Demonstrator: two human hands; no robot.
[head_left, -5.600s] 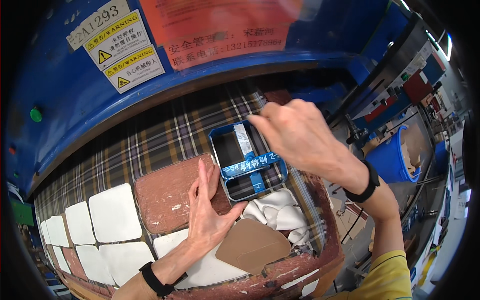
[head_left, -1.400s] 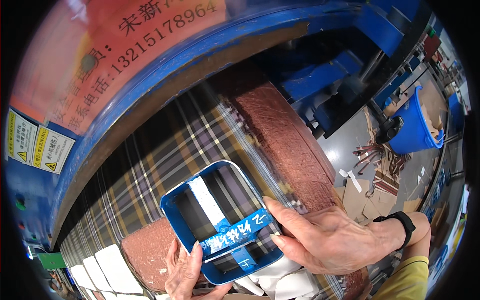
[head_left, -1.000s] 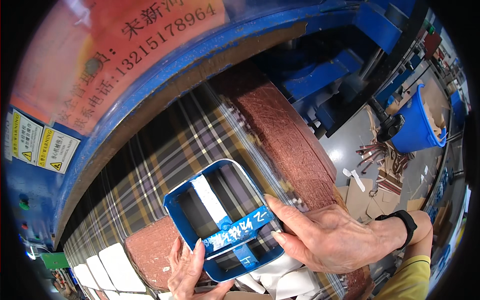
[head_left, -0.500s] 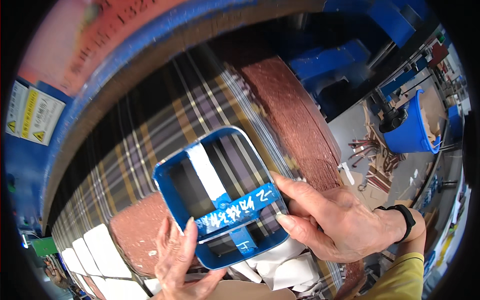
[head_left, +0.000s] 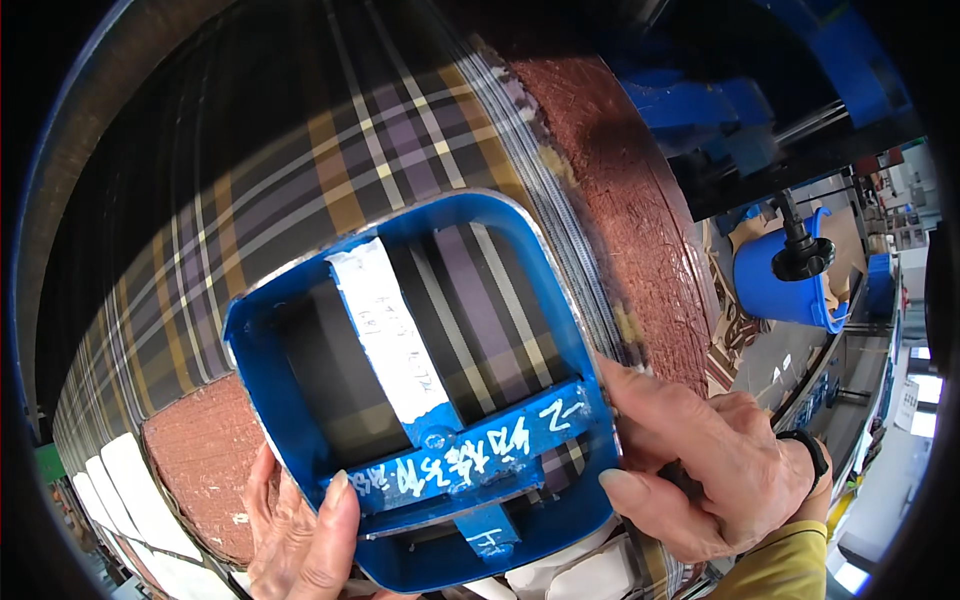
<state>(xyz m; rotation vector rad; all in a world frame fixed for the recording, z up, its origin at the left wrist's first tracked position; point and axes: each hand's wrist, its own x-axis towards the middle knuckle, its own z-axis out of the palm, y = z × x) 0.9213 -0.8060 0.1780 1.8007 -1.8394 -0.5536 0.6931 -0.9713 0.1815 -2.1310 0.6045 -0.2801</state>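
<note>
A blue cutting die (head_left: pixel 500 455) with rounded corners and crossed bars sits over brown, purple and yellow plaid fabric (head_left: pixel 300 190); whether it touches the cloth I cannot tell. One bar carries a white strip. My left hand (head_left: pixel 300 540) grips the die's near left wall, thumb over the edge, other fingers outside. On the opposite side my right hand (head_left: pixel 710 465) pinches the right wall between thumb and fingers; a black band circles its wrist. Under the fabric lies a reddish-brown cutting board (head_left: pixel 630 220). White cut pieces (head_left: pixel 590 580) lie beneath the die's near edge.
White pieces (head_left: pixel 145 500) lie in rows on the board at the left. Blue machine parts (head_left: pixel 700 110) and a black knob (head_left: pixel 803 258) stand at the far right. Beyond them, a blue bucket (head_left: pixel 770 285) holds brown scraps, with more scraps around it.
My view has shifted closer, so the die looks larger and lower left in the picture. The red and blue machine front with its labels has left the view. Both hands still hold the die.
</note>
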